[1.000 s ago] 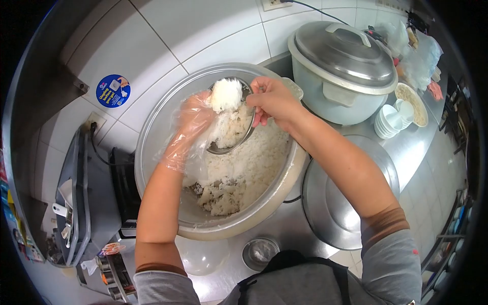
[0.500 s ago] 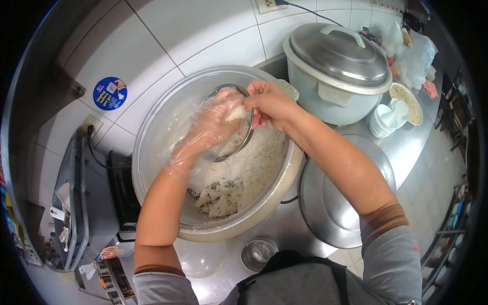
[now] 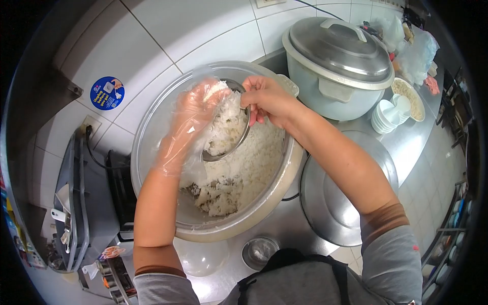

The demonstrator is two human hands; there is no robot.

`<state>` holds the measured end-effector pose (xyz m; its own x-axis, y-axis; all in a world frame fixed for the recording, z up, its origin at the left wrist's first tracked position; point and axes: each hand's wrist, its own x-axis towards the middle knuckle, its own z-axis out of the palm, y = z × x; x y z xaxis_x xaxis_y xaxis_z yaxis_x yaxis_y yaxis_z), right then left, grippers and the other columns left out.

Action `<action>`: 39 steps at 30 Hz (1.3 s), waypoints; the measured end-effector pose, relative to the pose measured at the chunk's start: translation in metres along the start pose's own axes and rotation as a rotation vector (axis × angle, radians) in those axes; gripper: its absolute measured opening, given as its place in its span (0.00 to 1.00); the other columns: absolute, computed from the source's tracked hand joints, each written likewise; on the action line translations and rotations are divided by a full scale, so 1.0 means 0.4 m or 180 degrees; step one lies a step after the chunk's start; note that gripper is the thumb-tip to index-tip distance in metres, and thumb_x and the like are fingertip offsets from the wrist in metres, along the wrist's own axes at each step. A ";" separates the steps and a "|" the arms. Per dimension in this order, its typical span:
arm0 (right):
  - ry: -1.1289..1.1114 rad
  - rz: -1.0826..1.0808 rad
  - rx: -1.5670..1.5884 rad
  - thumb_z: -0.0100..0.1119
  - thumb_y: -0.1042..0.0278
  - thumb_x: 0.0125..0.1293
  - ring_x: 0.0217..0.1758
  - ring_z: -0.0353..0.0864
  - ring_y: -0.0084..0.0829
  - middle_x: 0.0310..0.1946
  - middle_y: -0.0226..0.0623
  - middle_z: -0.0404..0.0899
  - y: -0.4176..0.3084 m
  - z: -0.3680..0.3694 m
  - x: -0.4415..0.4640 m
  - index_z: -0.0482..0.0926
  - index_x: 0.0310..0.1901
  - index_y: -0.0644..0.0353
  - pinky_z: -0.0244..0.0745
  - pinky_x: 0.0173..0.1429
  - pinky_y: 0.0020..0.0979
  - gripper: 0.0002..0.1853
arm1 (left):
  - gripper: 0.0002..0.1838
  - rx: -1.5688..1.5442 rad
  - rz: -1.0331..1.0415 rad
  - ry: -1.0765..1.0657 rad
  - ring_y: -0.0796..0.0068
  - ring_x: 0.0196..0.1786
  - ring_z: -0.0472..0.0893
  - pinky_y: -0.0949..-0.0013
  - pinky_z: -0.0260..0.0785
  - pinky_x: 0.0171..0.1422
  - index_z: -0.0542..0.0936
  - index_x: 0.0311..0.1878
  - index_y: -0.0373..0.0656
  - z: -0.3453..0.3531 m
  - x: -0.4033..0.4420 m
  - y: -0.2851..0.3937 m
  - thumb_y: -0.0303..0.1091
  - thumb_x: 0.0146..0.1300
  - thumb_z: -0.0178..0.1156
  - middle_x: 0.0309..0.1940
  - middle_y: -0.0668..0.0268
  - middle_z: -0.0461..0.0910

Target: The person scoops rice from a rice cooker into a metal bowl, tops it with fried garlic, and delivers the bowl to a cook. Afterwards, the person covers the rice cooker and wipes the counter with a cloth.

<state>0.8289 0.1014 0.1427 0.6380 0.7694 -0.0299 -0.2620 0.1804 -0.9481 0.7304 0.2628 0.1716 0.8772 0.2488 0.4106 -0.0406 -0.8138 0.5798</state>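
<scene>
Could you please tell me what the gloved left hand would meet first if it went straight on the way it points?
The left hand would probably meet the far rim of the large pot first; its height is unclear, so it might pass over towards the tiled wall.

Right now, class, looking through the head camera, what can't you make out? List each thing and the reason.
All in the head view:
- Floor of the metal bowl: covered by rice.
- Contents of the white pot: hidden under its metal lid.
- Smallest print on the blue sticker: too small.
- Upper part of the top wall outlet: cut off by the picture's top edge.
</scene>
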 end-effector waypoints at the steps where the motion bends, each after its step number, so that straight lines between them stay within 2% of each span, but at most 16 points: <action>1: -0.0010 -0.0003 0.0014 0.61 0.78 0.51 0.12 0.77 0.27 0.14 0.27 0.71 0.001 0.000 0.000 0.67 0.25 0.55 0.60 0.11 0.22 0.11 | 0.14 0.0298 0.0002 0.0064 0.64 0.31 0.80 0.62 0.71 0.40 0.81 0.44 0.41 -0.009 0.000 0.017 0.43 0.64 0.63 0.26 0.59 0.80; 4: -0.0030 -0.0005 0.0032 0.61 0.78 0.51 0.12 0.77 0.27 0.14 0.27 0.71 -0.002 0.001 -0.001 0.68 0.25 0.55 0.60 0.11 0.22 0.10 | 0.12 0.0150 -0.0559 -0.0295 0.82 0.34 0.72 0.73 0.69 0.41 0.83 0.43 0.39 -0.020 0.003 0.028 0.38 0.68 0.59 0.30 0.70 0.79; 7: -0.0037 0.0012 0.0027 0.61 0.78 0.51 0.12 0.77 0.27 0.14 0.27 0.71 -0.004 0.002 -0.005 0.68 0.26 0.55 0.60 0.11 0.22 0.10 | 0.15 0.0595 -0.0319 -0.0126 0.83 0.30 0.69 0.73 0.66 0.37 0.81 0.33 0.38 -0.017 0.002 0.038 0.40 0.70 0.56 0.25 0.70 0.75; 10: -0.0032 0.0007 0.0036 0.61 0.78 0.51 0.12 0.76 0.27 0.14 0.27 0.71 -0.008 0.003 -0.008 0.68 0.26 0.54 0.59 0.11 0.22 0.10 | 0.13 0.0354 -0.0182 -0.0042 0.82 0.28 0.67 0.71 0.64 0.35 0.76 0.34 0.38 -0.005 0.009 0.004 0.38 0.71 0.53 0.21 0.69 0.69; 13: -0.0034 0.0011 0.0057 0.61 0.77 0.51 0.12 0.76 0.27 0.14 0.27 0.71 -0.004 0.000 -0.005 0.68 0.26 0.54 0.59 0.11 0.22 0.10 | 0.04 0.0267 0.0141 0.0112 0.82 0.27 0.65 0.70 0.62 0.32 0.71 0.39 0.41 0.006 0.007 -0.002 0.30 0.70 0.50 0.23 0.69 0.67; 14: -0.0044 0.0017 0.0087 0.61 0.77 0.51 0.12 0.76 0.27 0.14 0.27 0.71 -0.002 -0.002 -0.003 0.68 0.26 0.54 0.59 0.11 0.22 0.10 | 0.02 0.0256 0.0076 0.0012 0.80 0.29 0.67 0.70 0.64 0.34 0.70 0.41 0.41 0.004 0.005 0.000 0.28 0.68 0.49 0.26 0.68 0.68; 16: -0.0054 0.0028 0.0117 0.61 0.77 0.52 0.12 0.76 0.27 0.14 0.27 0.71 -0.001 -0.003 -0.002 0.68 0.25 0.54 0.59 0.11 0.22 0.10 | 0.08 0.0236 -0.0054 -0.0186 0.78 0.32 0.71 0.70 0.66 0.38 0.69 0.46 0.42 -0.005 0.002 0.006 0.24 0.65 0.48 0.32 0.66 0.71; 19: -0.0043 0.0041 0.0123 0.61 0.77 0.52 0.12 0.76 0.26 0.14 0.27 0.70 -0.003 -0.004 -0.002 0.68 0.25 0.54 0.59 0.11 0.21 0.10 | 0.12 0.0215 0.0189 -0.0009 0.71 0.43 0.76 0.69 0.67 0.51 0.69 0.47 0.43 0.012 0.005 -0.003 0.19 0.60 0.49 0.42 0.64 0.73; 22: -0.0010 0.0021 0.0153 0.61 0.78 0.51 0.11 0.76 0.26 0.14 0.27 0.71 -0.004 -0.004 -0.004 0.68 0.25 0.54 0.59 0.11 0.21 0.10 | 0.19 0.0135 0.0364 -0.0635 0.64 0.54 0.75 0.66 0.64 0.63 0.71 0.52 0.44 -0.007 0.000 -0.004 0.22 0.56 0.55 0.48 0.60 0.74; 25: 0.0025 -0.0042 0.0149 0.60 0.78 0.51 0.11 0.76 0.26 0.14 0.27 0.71 -0.004 0.000 -0.007 0.68 0.25 0.54 0.58 0.11 0.21 0.10 | 0.25 0.0578 0.0782 -0.0846 0.56 0.57 0.74 0.57 0.65 0.61 0.74 0.55 0.46 -0.003 -0.031 0.044 0.33 0.52 0.66 0.52 0.56 0.73; 28: -0.0024 -0.0062 -0.0041 0.59 0.79 0.51 0.11 0.76 0.26 0.15 0.28 0.72 -0.001 0.003 -0.010 0.68 0.25 0.54 0.58 0.10 0.22 0.10 | 0.33 0.0404 0.0261 -0.1439 0.55 0.58 0.73 0.57 0.65 0.62 0.75 0.58 0.48 0.001 -0.034 0.031 0.38 0.44 0.72 0.53 0.57 0.73; 31: -0.0122 -0.0006 -0.0250 0.58 0.80 0.50 0.11 0.76 0.26 0.15 0.29 0.73 -0.002 0.005 -0.013 0.67 0.24 0.54 0.58 0.10 0.22 0.10 | 0.32 0.0446 0.0288 -0.1810 0.57 0.56 0.75 0.59 0.66 0.61 0.76 0.54 0.46 -0.002 -0.033 0.044 0.36 0.40 0.73 0.49 0.57 0.76; 34: -0.0192 0.0035 -0.0305 0.58 0.80 0.50 0.11 0.76 0.26 0.15 0.29 0.73 -0.003 0.009 -0.013 0.66 0.24 0.54 0.57 0.10 0.22 0.11 | 0.29 -0.0113 0.0243 -0.1900 0.60 0.52 0.75 0.61 0.65 0.60 0.77 0.54 0.45 0.024 -0.032 0.007 0.24 0.42 0.67 0.46 0.60 0.76; 37: -0.0184 0.0034 -0.0254 0.59 0.80 0.51 0.11 0.76 0.25 0.15 0.29 0.73 -0.002 0.008 -0.009 0.66 0.24 0.54 0.57 0.10 0.22 0.11 | 0.22 0.0045 0.0520 -0.1463 0.58 0.50 0.78 0.60 0.69 0.55 0.79 0.47 0.45 0.035 -0.037 -0.001 0.30 0.44 0.70 0.45 0.59 0.78; 39: -0.0136 0.0014 -0.0179 0.60 0.79 0.52 0.11 0.76 0.25 0.16 0.28 0.73 0.003 0.006 -0.001 0.66 0.25 0.54 0.57 0.11 0.21 0.11 | 0.20 0.0347 0.0577 -0.1040 0.57 0.47 0.79 0.60 0.70 0.52 0.80 0.46 0.45 0.034 -0.032 0.012 0.28 0.46 0.68 0.43 0.58 0.79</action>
<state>0.8267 0.1027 0.1424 0.6052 0.7957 -0.0217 -0.2228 0.1432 -0.9643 0.7254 0.2484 0.1596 0.9673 -0.0704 0.2436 -0.1734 -0.8846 0.4329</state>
